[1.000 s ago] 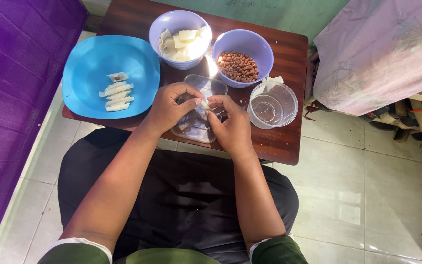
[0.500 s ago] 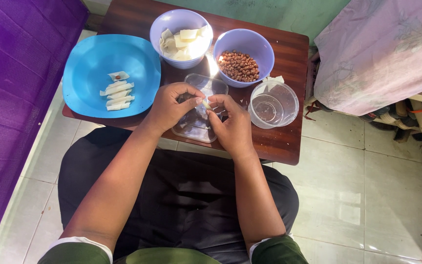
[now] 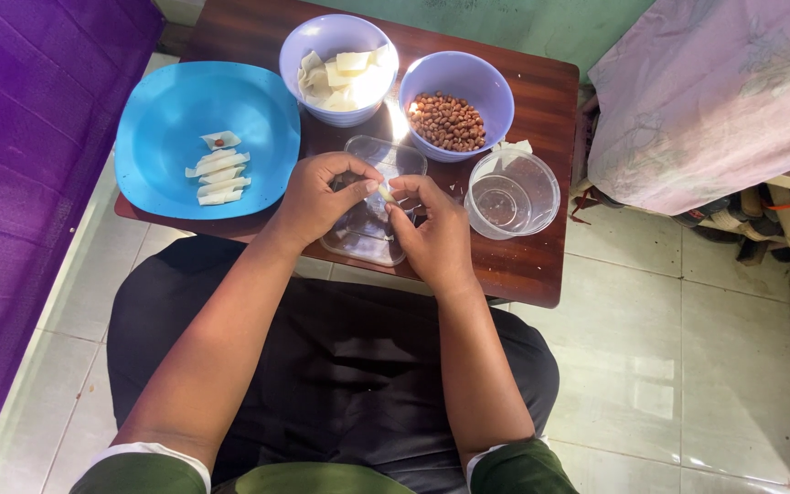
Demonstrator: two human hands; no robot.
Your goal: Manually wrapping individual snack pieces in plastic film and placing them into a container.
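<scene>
My left hand (image 3: pixel 317 197) and my right hand (image 3: pixel 432 229) meet over a clear plastic lid (image 3: pixel 372 233), both pinching a small pale dough wrapper (image 3: pixel 383 189) between fingertips. Behind them stand a lilac bowl of pale wrapper squares (image 3: pixel 340 69) and a lilac bowl of brown peanuts (image 3: pixel 450 119). A blue plate (image 3: pixel 162 114) on the left carries several folded wrappers (image 3: pixel 217 174). A clear round plastic container (image 3: pixel 514 192) sits right of my right hand.
Everything rests on a small dark wooden table (image 3: pixel 523 265) over my lap. A purple cloth (image 3: pixel 11 137) hangs at the left. A pink patterned cloth (image 3: pixel 715 91) covers furniture at the right. Pale floor tiles (image 3: pixel 688 366) surround me.
My fingers have shifted slightly on the wrapper; both hands stay over the clear lid. Nothing else has moved.
</scene>
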